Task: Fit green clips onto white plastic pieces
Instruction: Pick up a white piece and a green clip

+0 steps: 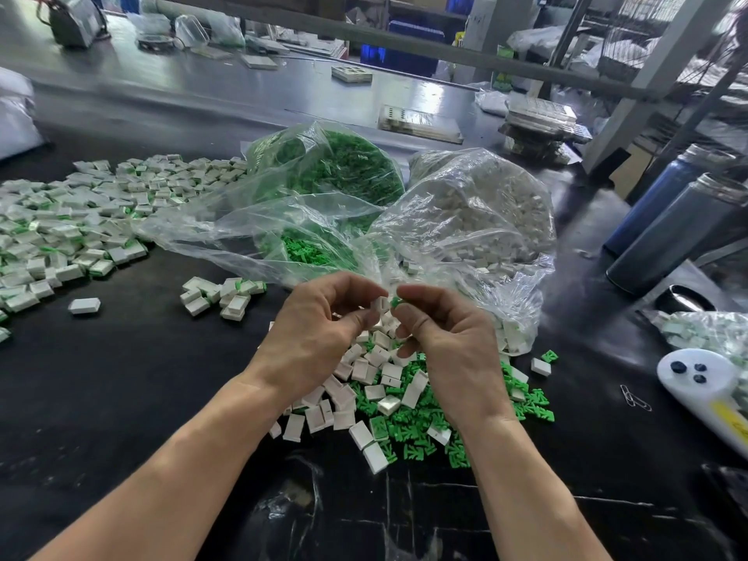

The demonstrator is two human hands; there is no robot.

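Note:
My left hand (319, 330) pinches a small white plastic piece (379, 304) between thumb and fingers. My right hand (441, 334) pinches a green clip (395, 302) right beside it, the two parts almost touching. Both hands hover above a loose heap of white pieces (364, 374) and green clips (413, 423) on the black table (121, 398). A clear bag of green clips (336, 172) and a clear bag of white pieces (485, 212) lie open just beyond my hands.
A wide spread of fitted white-and-green pieces (69, 220) covers the left of the table, with a small cluster (220, 293) nearer. Two dark bottles (668, 232) stand at the right, beside a white device (704, 382), paper clips (635, 396) and another bag of parts (704, 330).

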